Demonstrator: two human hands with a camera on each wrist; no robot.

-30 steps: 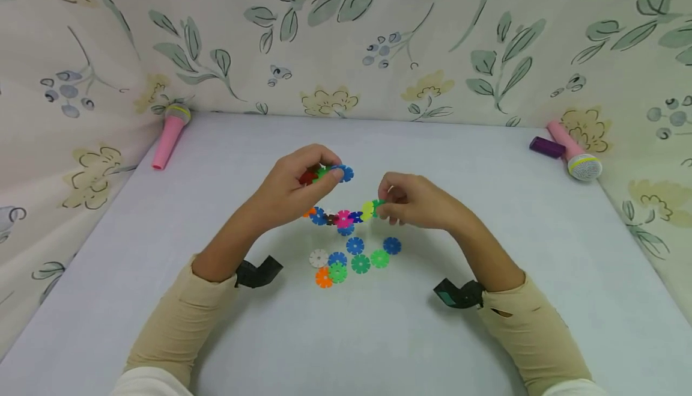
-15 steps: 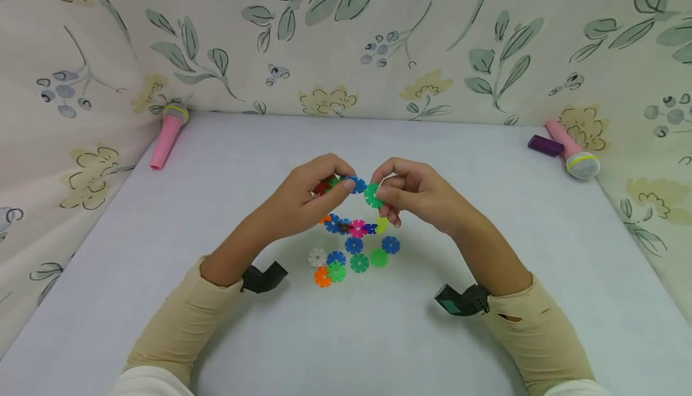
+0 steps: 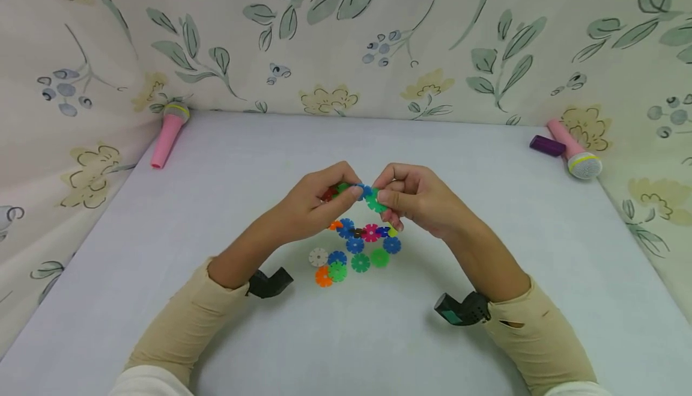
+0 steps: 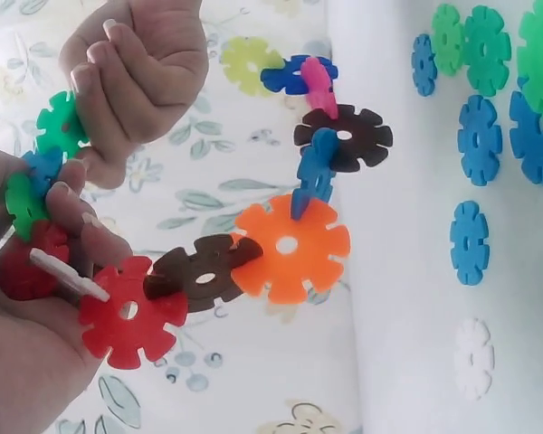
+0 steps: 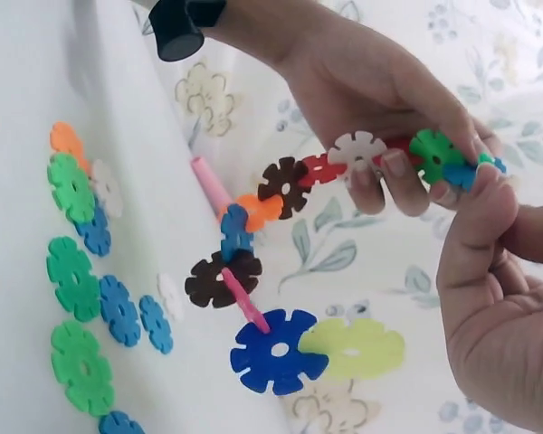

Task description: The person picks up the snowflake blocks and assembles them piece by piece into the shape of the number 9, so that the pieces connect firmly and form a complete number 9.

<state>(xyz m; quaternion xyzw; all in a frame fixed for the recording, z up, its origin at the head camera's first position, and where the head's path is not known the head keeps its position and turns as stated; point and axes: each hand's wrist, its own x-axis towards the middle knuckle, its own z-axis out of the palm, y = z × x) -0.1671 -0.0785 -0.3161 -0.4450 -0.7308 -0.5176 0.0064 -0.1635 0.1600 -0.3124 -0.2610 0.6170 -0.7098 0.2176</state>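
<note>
Nearest you, your beige sleeves (image 3: 167, 324) reach in over the white table (image 3: 346, 336), with 1 black wrist camera (image 3: 462, 310) at each wrist. Just beyond, the loose notched discs (image 3: 360, 262) lie in a cluster of orange, white, green and blue, some overlapping. Behind and above them hangs the chain (image 3: 370, 233), sagging between your hands' level and the table: from its free end, at the yellow disc (image 5: 362, 348), the 12 linked discs run yellow, dark blue, pink, brown, blue, orange, brown, red, white, red, green and blue. Your left hand (image 3: 319, 204) holds the far stretch of it, thumb and fingers pinching near the end blue disc (image 4: 42, 170). Your right hand (image 3: 421, 198), facing it, pinches a green disc (image 3: 374, 202) between thumb and forefinger, its edge against that blue disc; you cannot tell from here whether the slots are engaged. Toward the table's back edge, a pink microphone (image 3: 169, 137) lies at your left; at your right, a purple block (image 3: 547, 146) touches a second microphone (image 3: 584, 166). Farthest off hangs the floral cloth (image 3: 346, 53).
</note>
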